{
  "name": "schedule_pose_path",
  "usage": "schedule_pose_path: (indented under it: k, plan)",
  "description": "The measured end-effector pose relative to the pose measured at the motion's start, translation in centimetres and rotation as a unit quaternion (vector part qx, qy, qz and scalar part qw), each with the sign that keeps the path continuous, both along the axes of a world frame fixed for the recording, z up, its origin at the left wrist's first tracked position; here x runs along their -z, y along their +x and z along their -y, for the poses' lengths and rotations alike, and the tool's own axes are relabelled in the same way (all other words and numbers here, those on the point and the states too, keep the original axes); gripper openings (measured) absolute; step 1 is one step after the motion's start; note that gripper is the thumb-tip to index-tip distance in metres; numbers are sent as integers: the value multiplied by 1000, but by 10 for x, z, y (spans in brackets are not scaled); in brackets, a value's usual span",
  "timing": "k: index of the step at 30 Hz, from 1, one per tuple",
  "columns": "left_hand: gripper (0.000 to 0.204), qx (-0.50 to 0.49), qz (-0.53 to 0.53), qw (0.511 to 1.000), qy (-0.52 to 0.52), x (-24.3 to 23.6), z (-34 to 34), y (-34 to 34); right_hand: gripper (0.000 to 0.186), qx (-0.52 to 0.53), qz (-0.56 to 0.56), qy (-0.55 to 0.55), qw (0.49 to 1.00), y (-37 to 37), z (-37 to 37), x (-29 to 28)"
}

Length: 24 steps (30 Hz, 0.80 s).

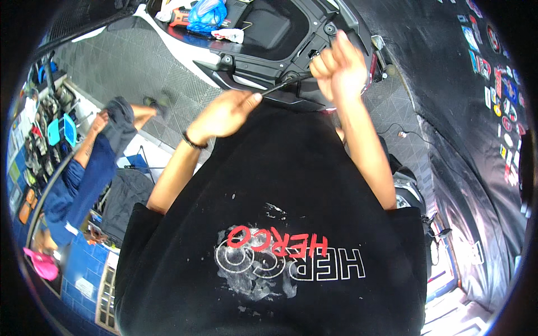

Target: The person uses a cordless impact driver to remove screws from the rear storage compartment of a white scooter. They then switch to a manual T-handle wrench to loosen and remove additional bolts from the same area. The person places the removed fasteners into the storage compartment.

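A thin black cord (286, 83) stretches between my two hands, slanting up to the right. My left hand (227, 112) pinches its left end between thumb and fingers. Closed into a fist, my right hand (341, 70) is raised higher, and the cord runs into it; the fingers hide that end. Just beyond the hands is the black and white rear body of a scooter or motorcycle (263, 70), with its dark inner frame exposed. My right hand is over the right side of this frame, near a round fitting (330, 29).
On the vehicle lie a blue plastic bag (206, 15), an orange-red tool (179, 18) and a white crumpled packet (228, 35). At left, another person (84, 171) in blue and grey is near a turquoise holder (63, 130). A dark stickered curtain (448, 84) hangs at right.
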State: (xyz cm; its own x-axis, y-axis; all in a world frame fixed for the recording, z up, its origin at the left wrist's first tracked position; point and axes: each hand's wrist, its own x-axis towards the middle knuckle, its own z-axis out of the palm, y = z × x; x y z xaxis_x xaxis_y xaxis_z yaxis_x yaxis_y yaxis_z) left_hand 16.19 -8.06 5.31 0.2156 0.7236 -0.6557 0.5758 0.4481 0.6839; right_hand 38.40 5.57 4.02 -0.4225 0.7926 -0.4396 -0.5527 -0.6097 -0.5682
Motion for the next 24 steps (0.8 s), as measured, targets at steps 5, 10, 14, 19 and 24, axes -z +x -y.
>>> schedule_pose_path:
  k: [5, 10, 14, 19, 24]
  plan:
    - [39, -376, 307, 868, -103, 7, 54, 78, 54, -326, 51, -82, 941, -69, -69, 4]
    - [50, -119, -19, 993, -10, -7, 32, 34, 50, -210, -34, 29, 977, -10, -28, 2]
    - [57, 126, -117, 949, 266, 13, -56, -32, 51, 11, 28, 237, 971, 35, 82, -2]
    - [51, 240, -25, 908, 341, 15, -135, -33, 55, -12, 112, 348, 931, 33, 88, -3]
    - [79, 57, 49, 988, 134, -12, 18, 3, 45, -111, -2, -51, 992, -45, -28, 6]
